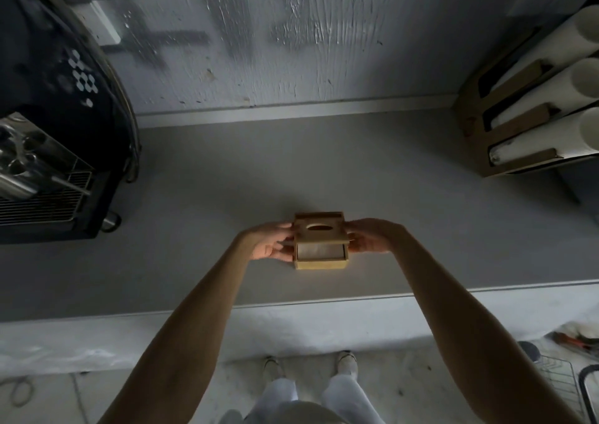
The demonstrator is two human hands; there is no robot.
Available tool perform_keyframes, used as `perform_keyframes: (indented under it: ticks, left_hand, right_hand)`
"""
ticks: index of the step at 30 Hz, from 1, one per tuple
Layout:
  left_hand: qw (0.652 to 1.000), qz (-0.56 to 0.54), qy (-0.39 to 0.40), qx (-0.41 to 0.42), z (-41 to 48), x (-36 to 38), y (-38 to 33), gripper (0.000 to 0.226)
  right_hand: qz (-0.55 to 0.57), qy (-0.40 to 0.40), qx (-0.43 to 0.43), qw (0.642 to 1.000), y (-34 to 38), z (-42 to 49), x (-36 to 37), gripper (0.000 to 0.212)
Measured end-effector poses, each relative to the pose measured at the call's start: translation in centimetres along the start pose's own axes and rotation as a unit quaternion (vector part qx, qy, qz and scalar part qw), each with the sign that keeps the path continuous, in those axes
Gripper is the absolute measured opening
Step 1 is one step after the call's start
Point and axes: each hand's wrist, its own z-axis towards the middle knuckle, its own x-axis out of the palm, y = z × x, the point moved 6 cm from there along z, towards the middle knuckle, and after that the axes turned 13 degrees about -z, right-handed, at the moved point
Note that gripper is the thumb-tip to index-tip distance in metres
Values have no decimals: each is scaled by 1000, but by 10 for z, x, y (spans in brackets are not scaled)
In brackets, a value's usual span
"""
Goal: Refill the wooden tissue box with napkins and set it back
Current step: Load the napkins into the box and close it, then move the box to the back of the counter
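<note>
A small wooden tissue box stands on the grey counter in the middle of the view. Its flat lid, with an oval slot, is slid partway toward the wall, so the near part of the box is uncovered. Pale napkins show inside that gap. My left hand grips the left side of the box and lid. My right hand grips the right side, fingers on the lid's edge.
A dark espresso machine with a metal drip grate fills the left. A cardboard holder with white cup stacks lies at the back right. A rough white wall runs behind. A wire rack sits low at the right, below the counter edge.
</note>
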Motion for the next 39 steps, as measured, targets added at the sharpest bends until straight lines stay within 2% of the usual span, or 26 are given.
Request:
perform_keyframes:
  ticks: [1,4,8,11,13,14,15,16,18,19,21,25,27,28,29,30,31,32,33,34,35,37,39]
  left_hand:
    - [999,3,-18,37,2,-2,7,53]
    - [991,-3,-68,114,3,-5,24,53]
    - [979,-3,-108,174,4,-4,31,56]
    - [974,3,-119,192,3,-3,29,54]
    - [971,26,-132,200,2,2,26,52]
    - [962,71,-149,217,-1,6,23,52]
    - [940,152,-180,248,-2,10,19,56]
    - [901,251,-211,283,-3,19,18,60]
    - [822,386,-230,349,-6,43,21,62]
    - [797,425,-221,368,-6,53,24,62]
    - [761,491,-205,371,-1,58,32,65]
    - [726,545,-241,343,-2,32,39,56]
    - [736,539,-254,320,-6,22,42,57]
    - [757,515,-264,303,-8,16,44,58]
    - [793,467,-271,282,-7,8,47,59]
    - [837,400,-272,254,-8,3,51,59]
    - [879,322,-263,233,-8,1,55,58]
    - [909,246,-247,230,-7,2,59,54]
    - [929,177,-222,236,-7,6,61,49]
    - [944,107,-202,239,-5,10,65,43]
    - [950,62,-185,245,-1,13,69,39]
    - [963,-11,-156,221,9,17,78,42]
    - [972,-82,-126,179,8,23,82,56]
  right_hand:
    - [-9,-29,-22,999,-6,3,1,28]
    - [-22,-97,-83,992,-12,-1,11,45]
    - [-96,-133,-110,980,-14,-2,18,44]
    - [-78,-171,-154,970,-25,17,7,72]
    - [-69,-180,-153,969,-28,21,8,64]
    - [-103,-212,-145,961,-23,13,12,59]
    - [-149,-247,-136,948,-20,6,17,58]
    - [-233,-300,-145,914,-18,3,23,60]
    - [-449,-377,-172,791,-16,-6,47,64]
    - [-507,-378,-197,749,-17,-8,63,63]
    - [-553,-371,-232,709,-18,-8,82,61]
    - [-582,-407,-177,681,-36,-8,57,59]
    - [-557,-426,-172,692,-42,-15,42,58]
    - [-541,-419,-176,708,-44,-15,38,56]
    - [-515,-402,-185,734,-45,-12,36,55]
    - [-462,-373,-202,779,-46,-7,37,55]
    - [-366,-331,-218,842,-46,-4,40,54]
    - [-223,-285,-228,904,-49,-1,43,53]
    - [-75,-239,-223,942,-53,1,47,53]
    - [38,-201,-209,956,-58,2,52,55]
    - [105,-173,-195,960,-63,-1,57,61]
    - [139,-149,-181,962,-71,-7,60,71]
    - [138,-146,-171,965,-78,-10,61,70]
